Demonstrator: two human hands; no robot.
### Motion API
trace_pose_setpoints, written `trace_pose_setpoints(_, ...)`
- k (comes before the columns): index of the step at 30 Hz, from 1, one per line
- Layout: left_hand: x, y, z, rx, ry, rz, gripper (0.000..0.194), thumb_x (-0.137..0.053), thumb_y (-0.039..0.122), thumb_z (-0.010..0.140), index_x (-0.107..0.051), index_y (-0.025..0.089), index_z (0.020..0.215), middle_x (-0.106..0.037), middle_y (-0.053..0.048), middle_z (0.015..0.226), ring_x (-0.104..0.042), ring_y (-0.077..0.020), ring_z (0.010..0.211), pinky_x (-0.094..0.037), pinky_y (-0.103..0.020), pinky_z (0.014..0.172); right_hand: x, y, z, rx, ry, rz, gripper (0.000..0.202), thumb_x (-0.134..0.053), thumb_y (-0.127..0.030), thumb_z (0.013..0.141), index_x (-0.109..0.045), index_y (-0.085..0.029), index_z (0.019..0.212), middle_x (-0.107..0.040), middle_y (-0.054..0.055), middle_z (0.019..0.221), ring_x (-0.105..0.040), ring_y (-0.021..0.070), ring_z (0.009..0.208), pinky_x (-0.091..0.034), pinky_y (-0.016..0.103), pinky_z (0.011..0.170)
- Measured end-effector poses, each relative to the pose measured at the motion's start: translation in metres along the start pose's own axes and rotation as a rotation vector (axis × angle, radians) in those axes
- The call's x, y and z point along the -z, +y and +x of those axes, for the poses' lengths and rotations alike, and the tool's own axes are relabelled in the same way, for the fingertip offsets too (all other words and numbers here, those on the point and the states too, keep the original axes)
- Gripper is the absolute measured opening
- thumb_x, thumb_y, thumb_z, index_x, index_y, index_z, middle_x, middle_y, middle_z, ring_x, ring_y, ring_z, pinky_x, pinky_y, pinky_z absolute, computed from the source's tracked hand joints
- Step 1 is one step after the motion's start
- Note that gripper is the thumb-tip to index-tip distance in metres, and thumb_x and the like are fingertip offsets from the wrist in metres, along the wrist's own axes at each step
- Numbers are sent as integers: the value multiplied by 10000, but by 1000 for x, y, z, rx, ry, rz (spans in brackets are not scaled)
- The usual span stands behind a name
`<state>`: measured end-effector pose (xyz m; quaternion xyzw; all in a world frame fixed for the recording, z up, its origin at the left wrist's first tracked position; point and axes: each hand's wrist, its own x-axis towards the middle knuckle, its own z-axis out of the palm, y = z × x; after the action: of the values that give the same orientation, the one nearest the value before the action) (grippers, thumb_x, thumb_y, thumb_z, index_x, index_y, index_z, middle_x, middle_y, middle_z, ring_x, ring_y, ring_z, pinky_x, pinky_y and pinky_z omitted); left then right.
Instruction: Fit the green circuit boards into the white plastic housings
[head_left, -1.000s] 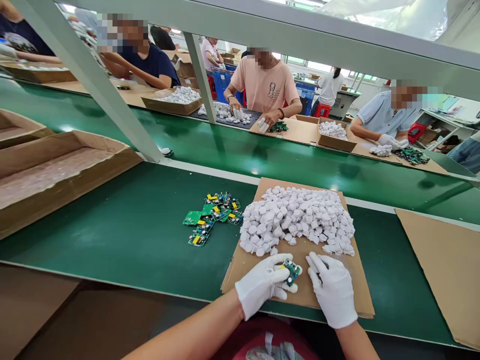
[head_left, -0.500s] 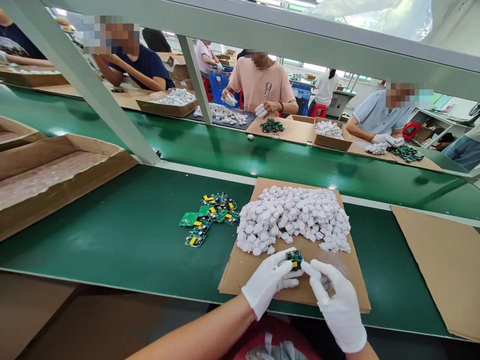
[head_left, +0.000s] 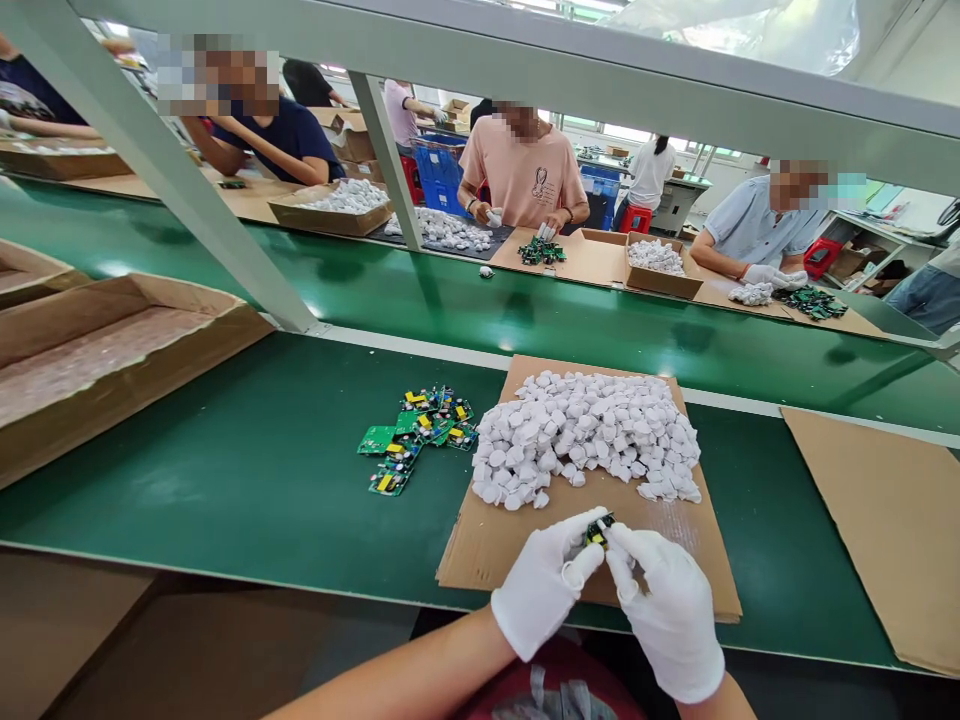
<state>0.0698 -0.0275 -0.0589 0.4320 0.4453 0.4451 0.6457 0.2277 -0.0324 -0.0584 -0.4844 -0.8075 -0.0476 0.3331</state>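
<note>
My left hand (head_left: 546, 575), in a white glove, is closed on a small green circuit board (head_left: 598, 531) with a yellow part on it. From the right, my gloved right hand (head_left: 664, 600) meets the board, fingers pinched at its edge; whatever lies between those fingertips is too small to make out. Both hands are above the near part of a cardboard sheet (head_left: 502, 545). A large pile of small white pieces (head_left: 592, 430) covers the sheet's far part. Left of the sheet, several circuit boards (head_left: 401, 450) lie on the green table (head_left: 262, 440).
Cardboard trays (head_left: 135, 350) stand at the left. Another cardboard sheet (head_left: 885, 510) lies at the right. A slanted metal post (head_left: 187, 170) and a rail cross the view. Beyond a green belt (head_left: 435, 290), several people sit by boards and white pieces.
The board in my left hand has turned and tilted, and my right fingertips have come in against it. Across the belt, a person's hands have moved down, one to a board pile.
</note>
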Motion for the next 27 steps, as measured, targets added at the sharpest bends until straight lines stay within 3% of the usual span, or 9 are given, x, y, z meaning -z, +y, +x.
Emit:
trace_pose_setpoints(3, -3, -5, 3, 59, -36, -74, 459, -645, 371, 712, -622, 159, 1119, -681, -87, 981, -609, -208, 869, -502, -321, 776, -6, 3, -1, 24, 4, -59, 184, -524, -205, 865, -647, -202, 1001, -669, 50, 758, -608, 166, 664, -440, 286, 619)
trace_pose_setpoints(5, -2, -9, 6, 119, -59, -172, 446, -677, 403, 676, -647, 152, 1044, -682, -83, 966, -612, -201, 843, -509, -313, 744, -7, 4, -1, 10, -76, -32, 226, -508, -220, 868, -642, -221, 1050, -648, 52, 765, -599, 166, 668, -441, 277, 598)
trace_pose_setpoints(8, 3, -12, 9, 177, -115, -285, 406, -687, 412, 675, -654, 143, 977, -678, -87, 960, -618, -186, 837, -507, -297, 730, -4, 4, -1, -83, -204, 122, 386, -500, -282, 860, -527, -218, 1240, -618, 68, 874, -592, 163, 692, -476, 271, 597)
trace_pose_setpoints(10, 5, -10, 9, 229, -121, -317, 438, -701, 414, 666, -637, 149, 1009, -674, -92, 957, -629, -178, 812, -502, -286, 712, -2, 5, -2, -167, -191, 197, 424, -490, -295, 869, -477, -198, 1281, -603, 68, 900, -575, 142, 641, -488, 267, 590)
trace_pose_setpoints(13, 4, -5, 8, 297, -66, -361, 534, -742, 450, 608, -619, 160, 1039, -669, -81, 912, -633, -164, 734, -494, -284, 690, -4, 5, -2, -177, -132, 177, 243, -506, -263, 874, -616, -226, 1087, -609, 53, 847, -574, 131, 630, -478, 256, 590)
trace_pose_setpoints(18, -7, -7, 12, 210, -81, -334, 380, -783, 423, 549, -629, 126, 729, -590, -6, 637, -534, -112, 584, -440, -241, 600, -12, 0, -2, -44, -34, 78, 166, -559, -226, 820, -680, -251, 932, -637, 56, 806, -591, 173, 710, -470, 284, 615)
trace_pose_setpoints(21, -9, -9, 15, 181, -87, -321, 371, -798, 404, 529, -621, 123, 696, -584, -5, 636, -517, -109, 576, -422, -240, 589, -8, -1, 2, -79, -96, 190, 162, -594, -193, 768, -677, -258, 891, -624, 52, 843, -589, 181, 749, -487, 292, 640)
trace_pose_setpoints(24, -7, -7, 14, 231, -138, -324, 408, -765, 451, 571, -642, 113, 765, -607, -36, 706, -541, -121, 619, -434, -247, 605, -1, 0, 3, -222, -161, 468, 370, -597, -200, 754, -579, -247, 1121, -614, 47, 912, -577, 148, 689, -512, 270, 611)
trace_pose_setpoints(27, -7, -2, 12, 287, -105, -294, 403, -749, 456, 596, -634, 119, 785, -586, -22, 689, -517, -98, 583, -433, -236, 574, 1, 3, 0, -349, -94, 575, 582, -568, -270, 797, -364, -205, 1338, -621, 85, 1038, -583, 144, 677, -527, 290, 613)
